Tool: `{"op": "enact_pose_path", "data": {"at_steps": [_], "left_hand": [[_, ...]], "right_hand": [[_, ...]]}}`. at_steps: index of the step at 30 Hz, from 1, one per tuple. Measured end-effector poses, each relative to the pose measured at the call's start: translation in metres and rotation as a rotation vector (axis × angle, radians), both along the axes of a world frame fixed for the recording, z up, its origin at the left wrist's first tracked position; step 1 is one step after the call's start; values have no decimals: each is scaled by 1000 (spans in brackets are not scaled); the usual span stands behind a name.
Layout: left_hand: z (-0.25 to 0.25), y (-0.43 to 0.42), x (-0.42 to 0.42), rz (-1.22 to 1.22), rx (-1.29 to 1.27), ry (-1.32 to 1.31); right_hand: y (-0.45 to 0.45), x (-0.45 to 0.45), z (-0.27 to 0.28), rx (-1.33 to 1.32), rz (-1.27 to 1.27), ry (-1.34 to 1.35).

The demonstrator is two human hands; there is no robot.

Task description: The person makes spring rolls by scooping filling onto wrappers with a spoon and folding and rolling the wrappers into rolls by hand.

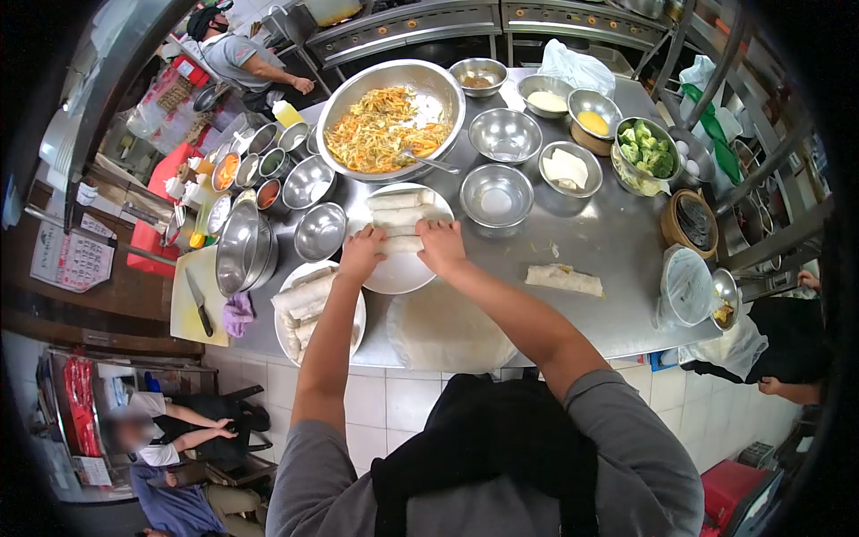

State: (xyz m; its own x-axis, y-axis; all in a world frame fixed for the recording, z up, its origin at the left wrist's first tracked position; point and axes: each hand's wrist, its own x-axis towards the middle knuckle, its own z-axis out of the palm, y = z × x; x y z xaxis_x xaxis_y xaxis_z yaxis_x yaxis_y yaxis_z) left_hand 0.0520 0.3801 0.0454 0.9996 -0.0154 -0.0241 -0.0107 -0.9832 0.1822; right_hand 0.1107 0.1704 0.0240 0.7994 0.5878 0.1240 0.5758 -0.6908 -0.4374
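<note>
My left hand (pixel 362 254) and my right hand (pixel 442 245) hold the two ends of a pale spring roll (pixel 403 244), fingers curled over it. It lies on a white plate (pixel 407 284), with more rolls (pixel 399 200) side by side beyond it. Part of the roll is hidden under my fingers. To the left, a second white plate (pixel 360 329) bears several stacked rolls (pixel 309 300). A stack of thin round wrappers (pixel 447 331) lies in front of me at the table edge. On the right, one loose roll (pixel 565 280) rests on the steel table (pixel 617 313).
A large steel bowl (pixel 452 107) of shredded vegetable filling (pixel 385 134) with a spoon stands behind the plate. Several metal bowls (pixel 497 195) surround it. A knife (pixel 199 300) lies on a cutting board (pixel 183 313) at left. Broccoli (pixel 646 149) sits back right. Other people are nearby.
</note>
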Motion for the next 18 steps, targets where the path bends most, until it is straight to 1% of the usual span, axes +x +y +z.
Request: {"op": "enact_pose_path", "data": {"at_steps": [3,6,11,14,18], "left_hand": [[6,3,2,-38,54,29],[8,4,1,-92,128,6],[9,-4,1,-58,115,39],[7,-3,1,-55,80,56],[7,4,3,-102,87,37]], "right_hand": [[2,1,-7,-3,5,-34],[0,1,-8,0,5,-52],[-1,-1,0,2,2,-36],[4,4,-14,33,21,71],[3,10,-14,67,58,176]]}}
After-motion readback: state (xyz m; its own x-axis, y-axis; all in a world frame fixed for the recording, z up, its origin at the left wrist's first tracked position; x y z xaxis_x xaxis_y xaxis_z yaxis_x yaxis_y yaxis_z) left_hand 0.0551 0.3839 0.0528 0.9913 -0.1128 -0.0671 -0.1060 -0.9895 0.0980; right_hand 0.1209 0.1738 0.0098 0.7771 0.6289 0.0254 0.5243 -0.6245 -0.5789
